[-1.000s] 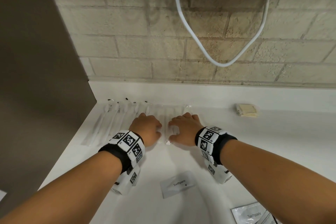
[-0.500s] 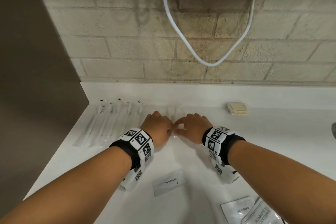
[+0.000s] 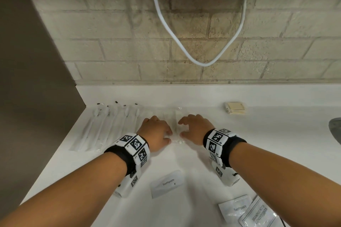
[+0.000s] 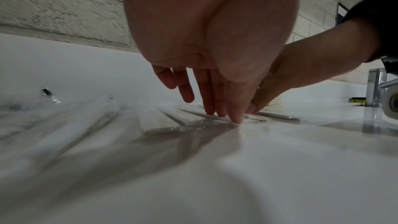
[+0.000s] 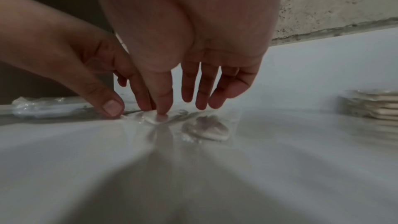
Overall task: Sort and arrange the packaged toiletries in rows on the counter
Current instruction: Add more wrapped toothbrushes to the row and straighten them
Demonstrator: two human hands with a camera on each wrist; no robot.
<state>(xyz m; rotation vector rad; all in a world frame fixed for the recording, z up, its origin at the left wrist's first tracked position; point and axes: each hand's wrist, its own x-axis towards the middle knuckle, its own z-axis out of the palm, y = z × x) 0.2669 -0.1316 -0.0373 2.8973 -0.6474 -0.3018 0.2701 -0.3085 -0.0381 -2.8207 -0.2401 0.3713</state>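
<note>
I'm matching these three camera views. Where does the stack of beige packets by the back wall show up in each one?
Head: stack of beige packets, upper right of centre, against the backsplash.
Left wrist: only a sliver, right of centre, behind the right hand.
Right wrist: far right edge, blurred.
Shared landmark: the brick wall.

My head view is bright and evenly lit, its edges bowed by the wide lens. Both wrist views are dim and soft; below my fingertips, shadows fan toward the lens across the glossy counter.
</note>
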